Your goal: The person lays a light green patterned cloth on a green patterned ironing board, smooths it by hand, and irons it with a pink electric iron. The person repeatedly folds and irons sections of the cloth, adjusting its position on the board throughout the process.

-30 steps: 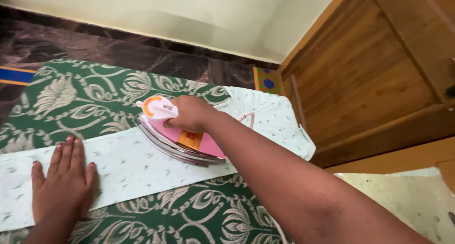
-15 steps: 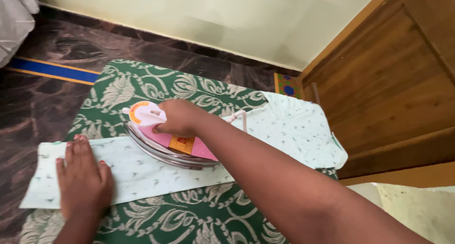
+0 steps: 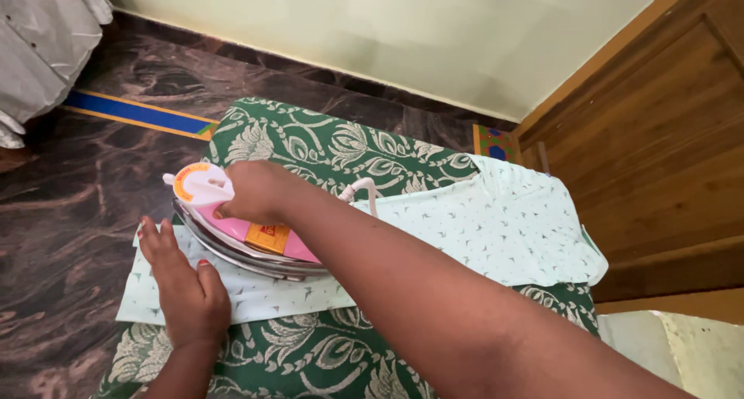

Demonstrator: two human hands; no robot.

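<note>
Left hand (image 3: 186,290) spread flat, pressing pale printed cloth (image 3: 480,228) on green patterned spread (image 3: 310,147); right hand (image 3: 252,191) wrapped round handle of pink electric iron (image 3: 240,232) on cloth, handle hidden, cord (image 3: 360,190) partly covered.

I've got the iron (image 3: 240,232) flat, soleplate down, on the pale mint cloth (image 3: 480,224) w/ small dark specks. Iron: pink body, white top, orange dial, chrome base, nose pointing left. Cloth lies spread across the green leaf-print cover, left end overhanging onto the floor.
</note>
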